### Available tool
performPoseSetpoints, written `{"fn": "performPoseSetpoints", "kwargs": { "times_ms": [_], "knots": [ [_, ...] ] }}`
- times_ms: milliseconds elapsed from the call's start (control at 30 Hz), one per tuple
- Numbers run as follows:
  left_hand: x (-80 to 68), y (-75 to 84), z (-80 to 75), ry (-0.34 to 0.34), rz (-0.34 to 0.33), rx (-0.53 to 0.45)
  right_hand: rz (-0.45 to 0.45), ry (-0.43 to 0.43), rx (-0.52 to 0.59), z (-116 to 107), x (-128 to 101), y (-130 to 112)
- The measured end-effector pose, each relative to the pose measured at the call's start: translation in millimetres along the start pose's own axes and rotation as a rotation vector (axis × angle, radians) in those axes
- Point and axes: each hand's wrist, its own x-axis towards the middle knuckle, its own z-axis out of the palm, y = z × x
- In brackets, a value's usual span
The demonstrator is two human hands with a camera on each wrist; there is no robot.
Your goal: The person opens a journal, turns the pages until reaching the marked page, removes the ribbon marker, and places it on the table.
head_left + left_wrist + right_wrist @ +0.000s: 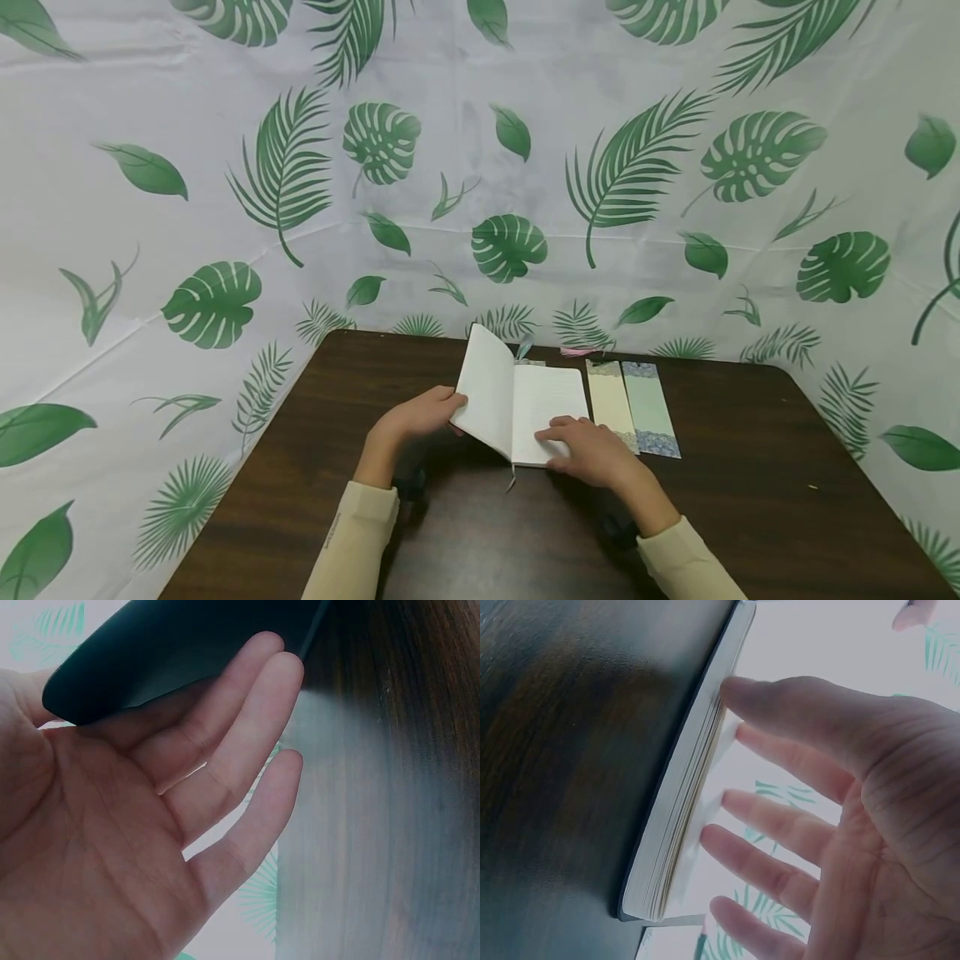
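A dark brown wood-grain bench [750, 500] stands in a corner closed in by a white backdrop printed with green palm and monstera leaves [630, 167], which hangs on all sides behind it. Near the middle of the bench lies an open notebook [543, 408] with a dark cover, its left half raised at a tilt, its right half flat. The left hand [420, 417] supports the lifted side from beneath and at the edge, fingers straight against the cover — the left wrist view shows them laid flat along it. The right hand [588, 450] rests on the lower part of the right page with fingers spread and relaxed, thumb at the page edges in the right wrist view. Just right of the notebook lie two bookmarks [633, 408] side by side — one cream, one pale green with a blue patterned end. A small pink thing [577, 351], too small to identify, sits behind them near the bench's far edge.
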Motion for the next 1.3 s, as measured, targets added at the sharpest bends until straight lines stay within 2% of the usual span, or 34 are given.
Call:
{"fn": "performPoseSetpoints", "kwargs": {
  "times_ms": [267,433,633,867,1133,1300],
  "knots": [
    [-1.3,2.5,-1.0,-0.002,0.006,-0.001,-0.015,-0.023,0.046,-2,1,-1],
    [0.0,2.6,-1.4,-0.01,0.015,0.008,0.014,0.028,-0.034,1,3,-2],
    [0.9,3.1,-1.0,-0.015,0.01,0.002,0.004,0.069,-0.13,3,3,-7],
    [0.1,2.5,-1.7,-0.014,0.007,0.006,0.018,0.11,-0.107,-4,-1,-4],
    [-1.2,1.2,-1.5,-0.005,-0.004,0.008,-0.014,0.282,-0.156,-11,-1,2],
    [-2.0,-0.6,-1.8,-0.007,-0.006,-0.007,-0.015,0.395,-0.125,-11,3,2]
  ]
}}
